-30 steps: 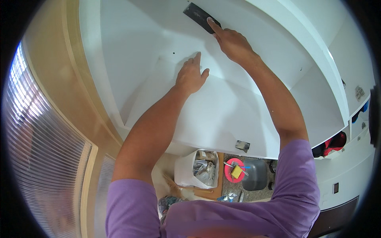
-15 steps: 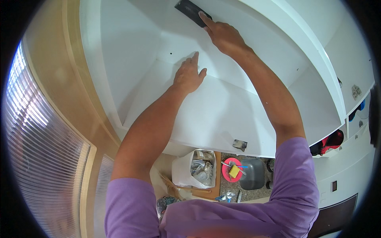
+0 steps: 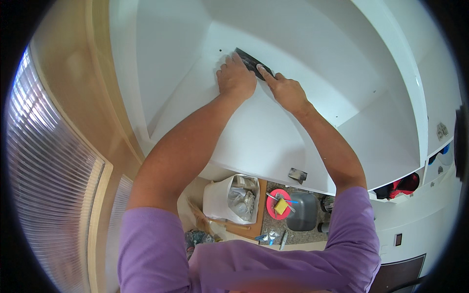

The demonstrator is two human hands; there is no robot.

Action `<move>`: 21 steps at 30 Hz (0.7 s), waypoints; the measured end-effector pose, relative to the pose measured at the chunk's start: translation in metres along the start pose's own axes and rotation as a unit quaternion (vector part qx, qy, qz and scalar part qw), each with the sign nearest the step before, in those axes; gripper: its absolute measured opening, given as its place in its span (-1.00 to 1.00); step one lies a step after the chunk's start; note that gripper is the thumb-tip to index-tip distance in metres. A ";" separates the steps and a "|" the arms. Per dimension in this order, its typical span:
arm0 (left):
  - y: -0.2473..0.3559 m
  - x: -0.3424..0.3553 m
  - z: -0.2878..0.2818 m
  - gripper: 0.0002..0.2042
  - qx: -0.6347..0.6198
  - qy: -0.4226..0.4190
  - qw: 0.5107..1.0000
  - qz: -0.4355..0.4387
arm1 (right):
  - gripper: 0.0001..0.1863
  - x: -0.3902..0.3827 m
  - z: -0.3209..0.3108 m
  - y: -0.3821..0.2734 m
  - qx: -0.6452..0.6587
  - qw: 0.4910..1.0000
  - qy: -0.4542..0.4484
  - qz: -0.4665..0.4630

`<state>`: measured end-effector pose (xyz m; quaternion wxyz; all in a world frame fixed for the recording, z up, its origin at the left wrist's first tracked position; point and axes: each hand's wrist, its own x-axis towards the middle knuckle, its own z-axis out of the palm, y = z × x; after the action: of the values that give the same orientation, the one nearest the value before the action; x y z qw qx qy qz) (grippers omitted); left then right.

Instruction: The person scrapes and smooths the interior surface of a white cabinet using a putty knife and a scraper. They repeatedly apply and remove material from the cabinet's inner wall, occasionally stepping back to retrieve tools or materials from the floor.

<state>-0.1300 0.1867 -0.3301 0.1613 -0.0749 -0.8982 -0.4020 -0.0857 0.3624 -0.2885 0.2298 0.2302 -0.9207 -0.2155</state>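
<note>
A wide, flat, dark scraper (image 3: pixel 250 60) lies at a slant against the white inner surface of a wall cabinet (image 3: pixel 317 58). My right hand (image 3: pixel 288 94) grips its right end, with the index finger stretched along the blade. At the other end, my left hand (image 3: pixel 237 79) is closed against the scraper with bent fingers; part of the blade is hidden behind them. A small dark hole (image 3: pixel 220 50) shows in the cabinet surface just left of my left fingertips.
On the cabinet's front edge rests a small metal hinge-like piece (image 3: pixel 297 175). Below are a white bin of rubbish (image 3: pixel 215 200), a pink bowl (image 3: pixel 271 210) with a yellow sponge (image 3: pixel 281 206), and a grey sink (image 3: pixel 303 215). A wooden-framed ribbed panel (image 3: pixel 100 195) stands left.
My right hand has brought the scraper down toward the cabinet's inner corner. My left hand, outstretched and free before, has come onto the scraper's left end. The view has shifted slightly.
</note>
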 end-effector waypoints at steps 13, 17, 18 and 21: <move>-0.020 0.011 0.013 -0.33 0.057 -0.029 0.998 0.008 | -0.28 0.023 -0.006 -0.022 0.009 0.996 -0.086 0.012; -0.017 0.020 0.019 -0.37 0.059 0.015 0.998 0.008 | -0.29 0.031 0.006 -0.018 -0.002 0.999 -0.037 -0.022; -0.022 0.021 0.023 -0.37 0.055 0.052 0.997 0.002 | -0.29 0.031 0.009 -0.019 0.008 0.999 -0.040 -0.021; -0.031 0.021 0.025 -0.42 0.064 0.042 0.997 0.022 | -0.30 0.029 0.006 -0.022 0.028 0.998 -0.061 0.003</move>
<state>-0.1633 0.1848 -0.3604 0.2122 -0.0676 -0.9127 -0.3426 -0.1048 0.3314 -0.2944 0.1677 0.2207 -0.9392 -0.2027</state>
